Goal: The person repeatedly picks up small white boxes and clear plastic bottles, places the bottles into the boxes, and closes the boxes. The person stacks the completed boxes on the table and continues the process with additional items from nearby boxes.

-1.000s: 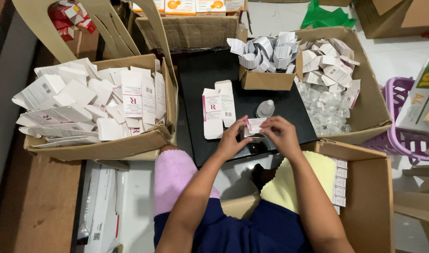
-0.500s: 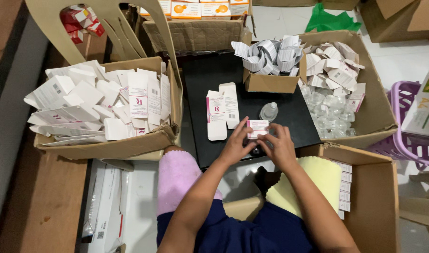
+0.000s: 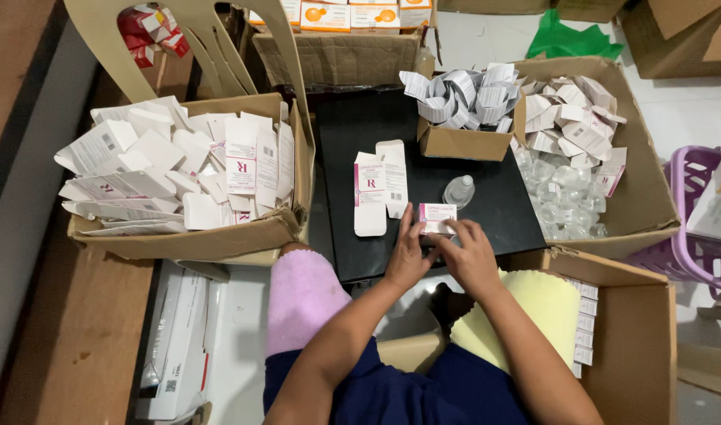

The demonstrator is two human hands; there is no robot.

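- While you lean over the black board (image 3: 502, 197), your left hand (image 3: 407, 260) and right hand (image 3: 470, 256) both pinch a small carton (image 3: 437, 218) at its near edge.
- A vial (image 3: 459, 191) stands just behind it, flat cartons (image 3: 380, 185) to the left.

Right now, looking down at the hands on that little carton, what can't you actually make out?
- Head view: the near side of the small carton, covered by the left hand and right hand.
- Whether the carton holds anything: its inside does not show.
- Contents of the clear bottle: too small to tell.
- The purple basket: cut off by the right edge.
- The box at the person's right: its floor is mostly hidden by the yellow cloth and the arm.
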